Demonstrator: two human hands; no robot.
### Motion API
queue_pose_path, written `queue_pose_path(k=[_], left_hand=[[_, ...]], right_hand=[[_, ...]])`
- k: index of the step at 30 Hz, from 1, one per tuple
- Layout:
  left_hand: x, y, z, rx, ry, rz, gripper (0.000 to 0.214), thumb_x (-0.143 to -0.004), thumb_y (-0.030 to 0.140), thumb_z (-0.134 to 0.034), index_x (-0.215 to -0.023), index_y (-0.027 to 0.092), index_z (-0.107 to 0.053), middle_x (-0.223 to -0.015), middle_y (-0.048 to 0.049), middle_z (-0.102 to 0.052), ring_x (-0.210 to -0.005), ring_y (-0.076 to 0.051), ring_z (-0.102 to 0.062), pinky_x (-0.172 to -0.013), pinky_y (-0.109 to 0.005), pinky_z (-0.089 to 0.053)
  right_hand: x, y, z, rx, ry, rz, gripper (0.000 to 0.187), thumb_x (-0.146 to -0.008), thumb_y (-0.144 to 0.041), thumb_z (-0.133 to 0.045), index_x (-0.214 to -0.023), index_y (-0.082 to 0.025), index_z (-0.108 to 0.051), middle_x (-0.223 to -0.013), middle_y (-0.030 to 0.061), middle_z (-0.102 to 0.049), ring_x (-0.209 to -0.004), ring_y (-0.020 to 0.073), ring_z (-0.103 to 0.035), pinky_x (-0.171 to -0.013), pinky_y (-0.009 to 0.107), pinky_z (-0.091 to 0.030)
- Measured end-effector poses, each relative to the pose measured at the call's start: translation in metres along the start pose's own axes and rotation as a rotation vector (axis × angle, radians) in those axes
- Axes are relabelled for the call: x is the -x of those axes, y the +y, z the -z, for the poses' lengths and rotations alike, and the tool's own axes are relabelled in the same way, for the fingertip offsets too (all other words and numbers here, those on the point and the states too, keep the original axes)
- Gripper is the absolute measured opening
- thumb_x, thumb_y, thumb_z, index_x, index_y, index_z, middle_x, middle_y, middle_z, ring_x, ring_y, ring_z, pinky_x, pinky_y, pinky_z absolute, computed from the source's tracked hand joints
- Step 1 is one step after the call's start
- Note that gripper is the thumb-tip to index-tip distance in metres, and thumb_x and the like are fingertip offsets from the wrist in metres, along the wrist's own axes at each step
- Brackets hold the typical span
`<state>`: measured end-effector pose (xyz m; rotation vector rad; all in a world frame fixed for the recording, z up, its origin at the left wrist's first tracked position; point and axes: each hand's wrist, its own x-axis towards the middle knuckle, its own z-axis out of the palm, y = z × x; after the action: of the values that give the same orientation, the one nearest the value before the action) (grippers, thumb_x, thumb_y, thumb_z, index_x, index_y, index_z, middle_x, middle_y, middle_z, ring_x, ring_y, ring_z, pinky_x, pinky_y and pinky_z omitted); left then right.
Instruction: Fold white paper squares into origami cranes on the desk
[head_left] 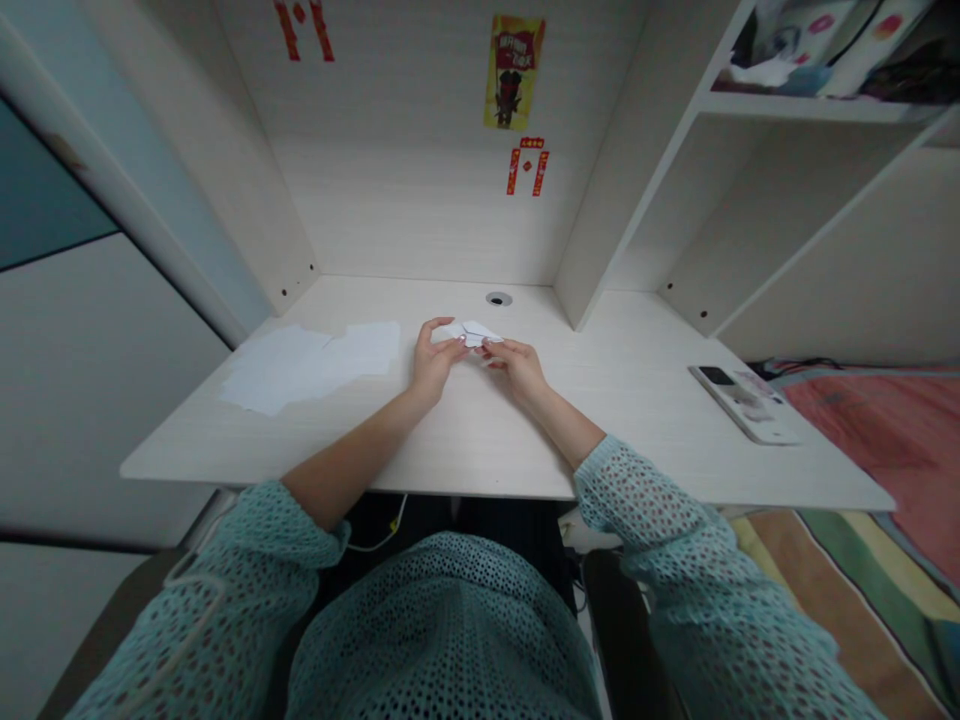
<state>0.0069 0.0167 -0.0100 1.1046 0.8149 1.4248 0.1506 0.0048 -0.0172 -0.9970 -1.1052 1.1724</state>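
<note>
A small folded piece of white paper (472, 333) lies on the pale wooden desk (480, 440), near the middle. My left hand (433, 362) pinches its left edge with fingers curled. From the right, my right hand (517, 366) grips the paper's right side between fingertips. Both forearms reach forward from teal knit sleeves.
Loose white sheets (311, 364) lie on the desk's left part. A phone-like flat device (742, 402) rests at the right. A cable hole (499, 298) sits at the back. An upright shelf divider (600, 240) stands right of the hands. A striped bedspread (885, 480) lies beyond the right edge.
</note>
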Motion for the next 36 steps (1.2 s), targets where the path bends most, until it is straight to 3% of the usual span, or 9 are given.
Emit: queue_pose_path(k=[7, 12, 21, 30, 36], left_hand=[[-0.005, 0.002, 0.004, 0.049, 0.012, 0.100, 0.045, -0.069, 0.018, -0.070, -0.108, 0.021, -0.048, -0.081, -0.0031, -0.068, -0.076, -0.016, -0.067, -0.082, -0.034, -0.051], [-0.004, 0.004, 0.005, 0.045, 0.025, 0.074, 0.044, -0.069, 0.016, -0.070, -0.107, 0.020, -0.049, -0.080, -0.0025, -0.068, -0.075, -0.014, -0.066, -0.081, -0.031, -0.051], [-0.004, -0.004, 0.003, -0.017, 0.011, -0.029, 0.048, -0.069, 0.022, -0.071, -0.110, 0.020, -0.047, -0.081, -0.0036, -0.069, -0.076, -0.015, -0.066, -0.076, -0.030, -0.052], [-0.004, 0.000, 0.004, 0.014, 0.022, 0.015, 0.049, -0.069, 0.019, -0.070, -0.112, 0.020, -0.047, -0.081, -0.0038, -0.069, -0.076, -0.015, -0.067, -0.078, -0.032, -0.052], [-0.005, 0.001, 0.004, 0.050, 0.046, 0.080, 0.048, -0.070, 0.014, -0.069, -0.113, 0.020, -0.047, -0.082, -0.0035, -0.068, -0.078, -0.015, -0.067, -0.082, -0.033, -0.051]], right_hand=[[-0.004, 0.001, 0.007, -0.027, -0.152, 0.028, 0.026, -0.066, -0.044, -0.068, -0.074, -0.020, -0.073, -0.083, 0.0050, -0.071, -0.070, 0.0146, -0.058, -0.066, 0.028, -0.043], [-0.003, -0.001, 0.007, -0.025, -0.193, 0.051, 0.030, -0.067, -0.047, -0.066, -0.076, -0.020, -0.073, -0.089, 0.0061, -0.071, -0.071, 0.0152, -0.058, -0.067, 0.029, -0.044], [-0.003, 0.006, 0.004, 0.080, 0.103, 0.091, 0.031, -0.067, -0.048, -0.067, -0.072, -0.018, -0.071, -0.075, 0.0061, -0.070, -0.062, 0.0127, -0.055, -0.057, 0.025, -0.041], [-0.007, 0.006, 0.006, 0.039, 0.060, 0.021, 0.028, -0.064, -0.046, -0.070, -0.070, -0.018, -0.072, -0.076, 0.0061, -0.071, -0.065, 0.0124, -0.057, -0.057, 0.024, -0.040], [-0.010, 0.010, 0.010, 0.088, 0.017, 0.066, 0.032, -0.065, -0.050, -0.069, -0.070, -0.018, -0.071, -0.073, 0.0051, -0.070, -0.062, 0.0119, -0.055, -0.059, 0.025, -0.040]])
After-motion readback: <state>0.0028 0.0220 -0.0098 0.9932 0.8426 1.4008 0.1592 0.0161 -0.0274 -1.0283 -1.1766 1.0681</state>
